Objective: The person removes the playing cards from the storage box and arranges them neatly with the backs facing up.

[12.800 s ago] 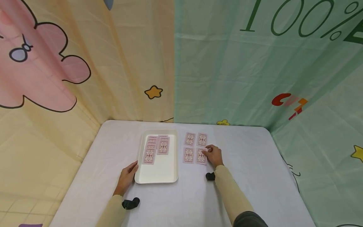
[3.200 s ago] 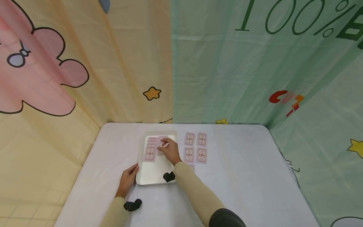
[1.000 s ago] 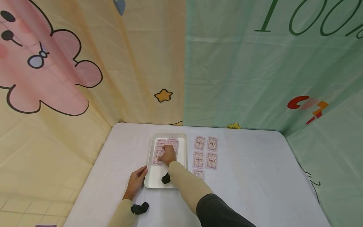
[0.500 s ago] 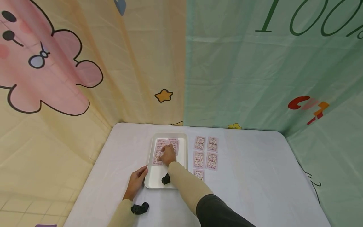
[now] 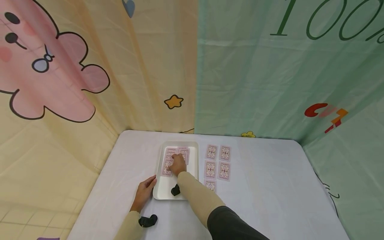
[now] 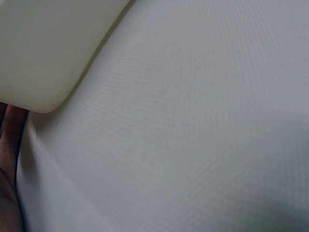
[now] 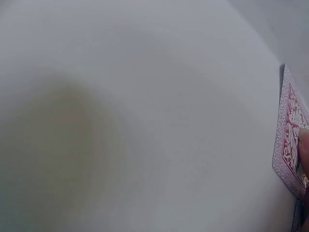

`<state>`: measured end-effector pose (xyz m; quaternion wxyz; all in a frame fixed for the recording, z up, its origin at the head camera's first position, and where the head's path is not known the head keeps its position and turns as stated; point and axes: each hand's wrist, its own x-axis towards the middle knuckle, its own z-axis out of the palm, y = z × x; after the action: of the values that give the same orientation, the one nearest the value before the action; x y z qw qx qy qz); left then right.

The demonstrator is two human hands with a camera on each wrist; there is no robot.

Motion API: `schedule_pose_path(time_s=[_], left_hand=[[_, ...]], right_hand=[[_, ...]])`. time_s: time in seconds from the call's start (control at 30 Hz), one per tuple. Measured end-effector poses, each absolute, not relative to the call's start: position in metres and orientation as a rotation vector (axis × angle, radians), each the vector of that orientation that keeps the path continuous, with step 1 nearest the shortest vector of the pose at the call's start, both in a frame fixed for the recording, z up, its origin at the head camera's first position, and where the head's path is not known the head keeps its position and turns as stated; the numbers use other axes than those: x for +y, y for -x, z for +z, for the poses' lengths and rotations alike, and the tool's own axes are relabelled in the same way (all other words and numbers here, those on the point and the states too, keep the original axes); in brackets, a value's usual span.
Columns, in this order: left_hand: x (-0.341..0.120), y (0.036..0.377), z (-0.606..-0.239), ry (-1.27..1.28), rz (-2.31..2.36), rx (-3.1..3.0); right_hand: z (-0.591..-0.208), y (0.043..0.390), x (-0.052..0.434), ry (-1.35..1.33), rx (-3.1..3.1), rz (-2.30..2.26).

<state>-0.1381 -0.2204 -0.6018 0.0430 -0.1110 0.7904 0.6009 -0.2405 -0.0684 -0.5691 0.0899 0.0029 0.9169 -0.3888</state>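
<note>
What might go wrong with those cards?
The tray's cards overlap, so the right fingers touching them might drag several along. The right sleeve partly hides the nearest table card from the head camera and may brush it out of line.

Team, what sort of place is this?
Probably a makeshift indoor recording booth: printed curtains hang close around a white-covered table, and the person wears black devices on both wrists.
</note>
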Motion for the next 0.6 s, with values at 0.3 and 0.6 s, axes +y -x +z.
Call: schedule_pose_path(time_s=[0.3,0.6], left_hand=[[-0.2177,0.1366,-0.6005,0.309,1.853,2.425],[-0.2200,0.1376,-0.6030,0.306,1.833,2.460]], right_hand=[[-0.5695,0.2397,-0.0638,0.033,2.783,-1.063],[-0.5707,0.2331,-0.0597,-0.006,2.704,-1.284]])
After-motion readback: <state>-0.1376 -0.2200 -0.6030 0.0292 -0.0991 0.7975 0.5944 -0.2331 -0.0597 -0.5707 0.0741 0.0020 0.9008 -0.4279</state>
